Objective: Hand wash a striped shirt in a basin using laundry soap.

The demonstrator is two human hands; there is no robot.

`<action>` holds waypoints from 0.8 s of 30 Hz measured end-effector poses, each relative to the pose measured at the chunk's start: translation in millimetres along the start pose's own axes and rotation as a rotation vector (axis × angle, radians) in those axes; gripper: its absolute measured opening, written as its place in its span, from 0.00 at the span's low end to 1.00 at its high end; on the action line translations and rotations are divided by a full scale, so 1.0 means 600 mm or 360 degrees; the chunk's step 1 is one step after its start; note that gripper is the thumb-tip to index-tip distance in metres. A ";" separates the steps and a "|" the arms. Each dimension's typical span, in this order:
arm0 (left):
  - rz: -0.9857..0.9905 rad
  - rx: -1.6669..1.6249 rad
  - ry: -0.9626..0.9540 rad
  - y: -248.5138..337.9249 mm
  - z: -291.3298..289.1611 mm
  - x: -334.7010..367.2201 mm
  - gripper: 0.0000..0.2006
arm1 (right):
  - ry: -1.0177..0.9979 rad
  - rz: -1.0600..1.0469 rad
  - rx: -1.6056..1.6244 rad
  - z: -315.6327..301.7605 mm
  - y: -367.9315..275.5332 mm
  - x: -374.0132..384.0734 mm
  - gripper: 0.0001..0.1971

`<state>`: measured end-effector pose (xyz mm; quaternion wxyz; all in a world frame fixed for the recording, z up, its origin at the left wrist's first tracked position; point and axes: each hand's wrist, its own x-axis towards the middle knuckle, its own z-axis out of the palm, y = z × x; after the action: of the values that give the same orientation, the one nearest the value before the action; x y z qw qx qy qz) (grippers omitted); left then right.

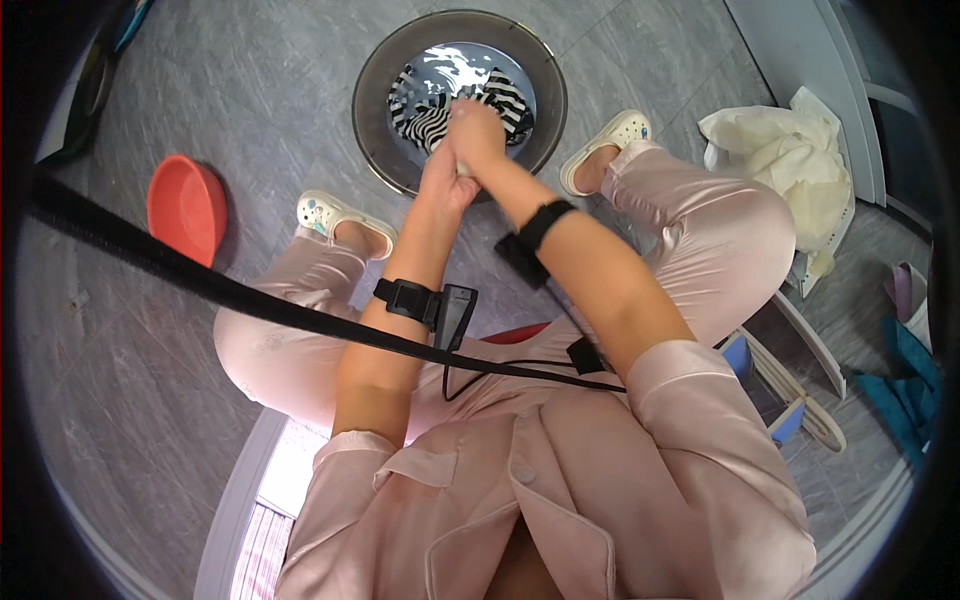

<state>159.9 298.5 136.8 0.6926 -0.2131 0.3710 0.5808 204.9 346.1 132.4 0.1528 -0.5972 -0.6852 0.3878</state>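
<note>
Hands meet over a round metal basin (370, 110) that sits on the grey floor at twelve o'clock from the person's body. Both are clenched together on a twist of pale wet cloth (462, 168), of which only a small bit shows between them: the right hand (477, 135) sits on top, fist closed, and the left hand (446, 182) grips just beneath it, at six o'clock from the right. Inside the basin lies a black-and-white striped garment (425, 115) in shallow water, directly under and behind the hands. Each wrist carries a black strap with a small device, and a dark cable runs across the lap. The person crouches in pale pink satin clothes, with white clogs planted at either side of the basin, one at eight o'clock (325, 212) and one at three o'clock (610, 135). A red plastic bowl (185, 207) rests on the floor at nine o'clock, well apart from the basin. A heap of cream-coloured cloth (790, 160) lies at two o'clock.
</note>
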 end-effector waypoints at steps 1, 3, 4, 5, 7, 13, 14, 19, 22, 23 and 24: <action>0.0068 -0.0116 -0.0363 0.014 -0.016 -0.001 0.10 | 0.0103 -0.0171 -0.0040 0.005 -0.009 -0.020 0.12; 0.0207 -0.0360 -0.1065 0.026 -0.056 -0.012 0.09 | 0.0226 -0.0440 -0.0248 0.012 -0.040 -0.072 0.11; 0.0197 -0.0367 -0.1063 0.023 -0.041 -0.028 0.09 | 0.0193 -0.0429 -0.0106 0.004 -0.047 -0.087 0.11; 0.0230 -0.0305 -0.0626 0.025 -0.008 -0.048 0.09 | 0.0173 -0.0412 0.0033 -0.005 -0.050 -0.094 0.12; 0.0147 -0.0304 -0.0999 0.051 -0.064 -0.013 0.10 | 0.0100 -0.0434 0.0367 -0.009 -0.085 -0.108 0.14; 0.0078 -0.0117 -0.0473 0.009 -0.026 -0.002 0.10 | 0.0181 -0.0219 -0.0040 -0.004 -0.038 -0.054 0.11; 0.0136 -0.0315 -0.0770 0.015 -0.045 -0.013 0.10 | 0.0401 -0.0432 0.0047 0.004 -0.051 -0.090 0.11; 0.0329 -0.0463 -0.0609 0.028 -0.053 -0.034 0.10 | 0.0612 -0.0592 -0.0181 0.022 -0.057 -0.092 0.13; -0.0046 -0.0074 0.0016 0.031 -0.037 -0.025 0.14 | -0.0057 -0.0194 -0.0133 0.005 -0.012 -0.017 0.14; -0.0016 -0.0075 0.0027 0.020 -0.006 -0.036 0.16 | -0.0056 0.0059 0.0057 0.004 0.018 0.002 0.14; -0.0016 -0.0077 0.0023 0.027 0.003 -0.039 0.16 | -0.0040 -0.0205 0.0017 -0.001 0.047 0.022 0.14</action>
<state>143.6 288.3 158.0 0.6874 -0.2358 0.3609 0.5845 222.1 358.4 109.4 0.1720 -0.5462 -0.7221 0.3882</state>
